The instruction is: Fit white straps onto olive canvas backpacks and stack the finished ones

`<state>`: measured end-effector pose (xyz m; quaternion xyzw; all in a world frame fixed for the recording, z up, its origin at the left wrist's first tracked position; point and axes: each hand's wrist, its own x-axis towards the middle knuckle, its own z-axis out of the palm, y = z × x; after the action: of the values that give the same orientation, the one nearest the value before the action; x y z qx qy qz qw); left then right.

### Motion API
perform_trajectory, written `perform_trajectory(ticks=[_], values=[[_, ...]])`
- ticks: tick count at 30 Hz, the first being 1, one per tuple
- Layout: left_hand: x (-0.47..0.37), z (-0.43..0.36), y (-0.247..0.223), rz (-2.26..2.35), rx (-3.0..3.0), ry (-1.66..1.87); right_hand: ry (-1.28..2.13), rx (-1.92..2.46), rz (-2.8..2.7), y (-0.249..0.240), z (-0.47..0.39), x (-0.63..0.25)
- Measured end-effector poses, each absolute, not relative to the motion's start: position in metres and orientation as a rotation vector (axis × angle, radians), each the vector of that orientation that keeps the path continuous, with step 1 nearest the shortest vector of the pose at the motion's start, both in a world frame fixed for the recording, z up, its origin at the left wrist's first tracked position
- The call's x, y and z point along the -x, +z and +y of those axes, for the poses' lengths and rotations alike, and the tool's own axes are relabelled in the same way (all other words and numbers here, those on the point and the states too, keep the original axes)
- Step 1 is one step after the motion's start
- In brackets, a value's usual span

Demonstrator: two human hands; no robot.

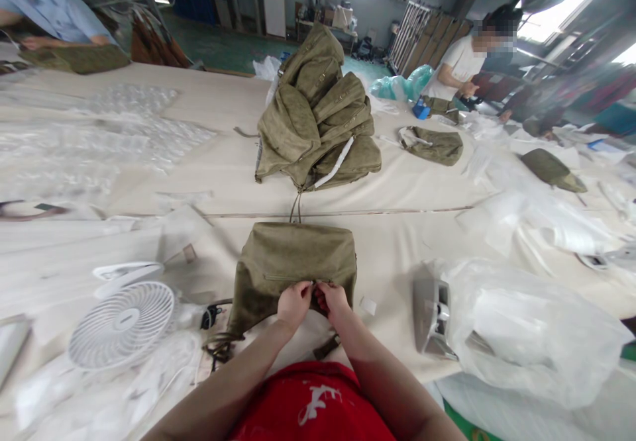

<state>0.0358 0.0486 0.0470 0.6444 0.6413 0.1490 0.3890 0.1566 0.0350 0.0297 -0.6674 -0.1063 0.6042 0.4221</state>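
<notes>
An olive-green suede-like bag (298, 252) lies flat on the table before me, with a straight zip line across its face. Both hands meet over the right end of that line. My left hand (296, 303) is closed in a pinch, its fingertips at a tiny pale bit. Close beside it, my right hand (332, 300) pinches too, fingers curled at the same spot. What the fingertips hold is too small to name. Dark straps (221, 347) trail from the bag's lower left corner, and thin cords lie beyond its top edge.
A heap of similar olive bags (318, 113) lies across the table seam. On my left stands a white fan (124, 325); on my right are a grey tape dispenser (431, 315) and clear plastic bags (536, 328). Co-workers (460, 63) handle olive pieces at far left and right.
</notes>
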Motion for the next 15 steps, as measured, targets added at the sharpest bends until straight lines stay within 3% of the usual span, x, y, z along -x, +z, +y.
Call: perform_trajectory(ticks=[12, 15], values=[[-0.034, 0.054, 0.053, 1.628, -1.651, 0.377, 1.419, 1.757, -0.478, 0.033, 0.034, -0.166], [-0.033, 0.055, 0.045, 1.608, -1.463, 0.422, 1.550, 1.703, -0.477, 0.032, 0.033, -0.166]])
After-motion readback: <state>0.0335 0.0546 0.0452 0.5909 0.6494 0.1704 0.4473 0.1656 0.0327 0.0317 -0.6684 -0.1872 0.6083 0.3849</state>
